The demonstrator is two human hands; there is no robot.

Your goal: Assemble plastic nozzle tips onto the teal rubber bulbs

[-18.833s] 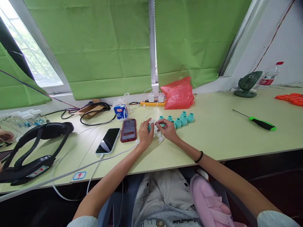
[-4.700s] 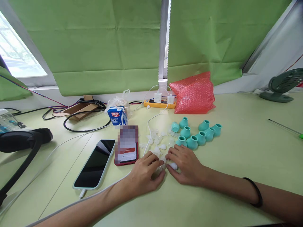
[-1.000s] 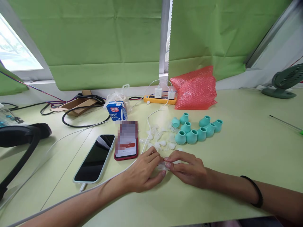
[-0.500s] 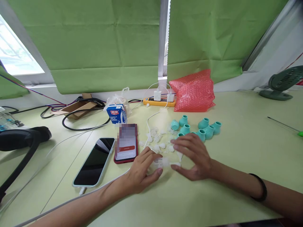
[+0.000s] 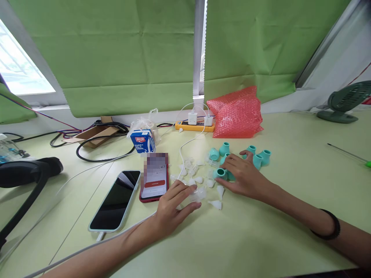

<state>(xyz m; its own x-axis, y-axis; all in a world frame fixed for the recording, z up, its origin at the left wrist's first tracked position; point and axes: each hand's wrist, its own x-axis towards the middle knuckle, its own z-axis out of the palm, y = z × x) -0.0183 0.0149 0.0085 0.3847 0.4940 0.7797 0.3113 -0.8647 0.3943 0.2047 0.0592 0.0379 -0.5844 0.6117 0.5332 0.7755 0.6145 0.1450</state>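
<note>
My left hand point(image 5: 173, 204) rests on the pale green table point(image 5: 275, 216), its thumb and fingers pinching a small clear plastic piece point(image 5: 199, 194). My right hand point(image 5: 243, 174) reaches further back into a cluster of teal fittings point(image 5: 262, 156). Its fingers close round one teal fitting point(image 5: 219, 173) at the cluster's left end and cover others. Several small white cone-shaped pieces point(image 5: 216, 204) lie scattered between my hands and behind them.
A red phone point(image 5: 154, 176) and a dark-screened phone point(image 5: 115, 200) on a white cable lie left of my left hand. Behind stand a milk carton point(image 5: 143, 141), an orange power strip point(image 5: 194, 126) and a red bubble-wrap bag point(image 5: 237, 112). A black headset point(image 5: 26, 172) is far left; a fan point(image 5: 344, 102) and screwdriver point(image 5: 348, 153) far right.
My right hand left the clear piece and moved back and right onto the teal fittings, closing on one. My left hand stays put with the clear piece.
</note>
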